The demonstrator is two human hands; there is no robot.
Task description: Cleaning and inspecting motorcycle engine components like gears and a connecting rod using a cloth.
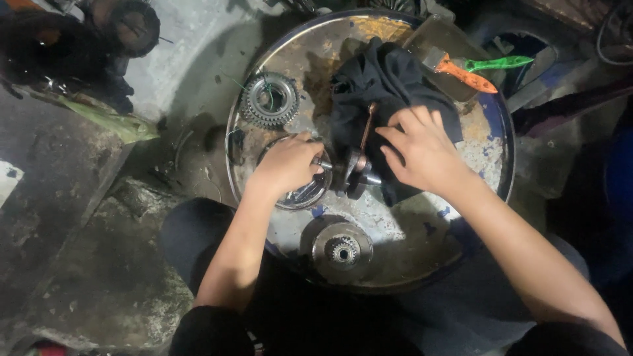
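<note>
A dark metal crankshaft (354, 173) with a copper-coloured connecting rod (367, 128) lies on the round top of a rusty steel drum (481, 155). My left hand (285, 165) is closed around the crankshaft's left shaft end, above a shallow round metal dish (304, 196). My right hand (422, 148) rests flat, fingers spread, on a black cloth (386, 79) that lies under and beside the crankshaft's right side.
A toothed gear (269, 99) sits at the drum top's left. A round disc with a small central sprocket (342, 249) lies near the front edge. Orange- and green-handled brushes (465, 72) rest in a tray at the back right. Dark machine parts (125, 26) sit on the concrete floor.
</note>
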